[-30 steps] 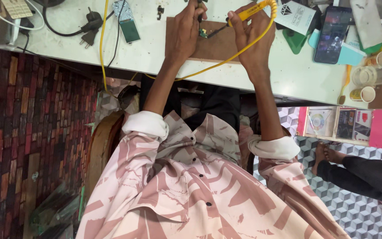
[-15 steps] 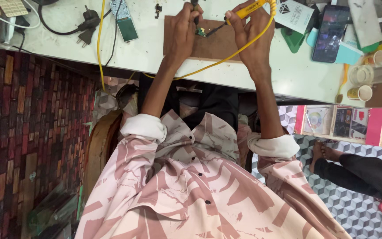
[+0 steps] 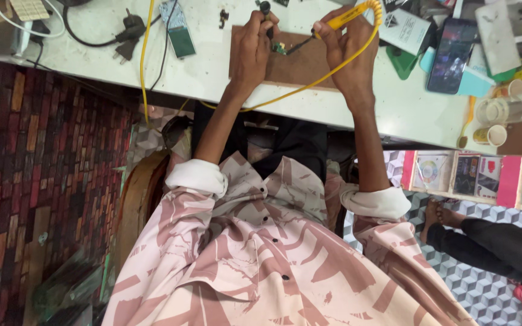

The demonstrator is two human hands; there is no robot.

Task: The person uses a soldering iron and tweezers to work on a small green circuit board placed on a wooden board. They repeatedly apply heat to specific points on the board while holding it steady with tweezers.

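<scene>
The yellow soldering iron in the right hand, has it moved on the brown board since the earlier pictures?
No. The yellow soldering iron in the right hand keeps its tip at the small green circuit piece on the brown board.

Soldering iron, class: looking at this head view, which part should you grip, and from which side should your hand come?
Grip the yellow handle of the soldering iron, as the right hand does, coming from the cord end. The dark metal tip points at the small green board near the left hand, so it looks like the working end; fingers should probably stay behind it, on the handle.
</scene>
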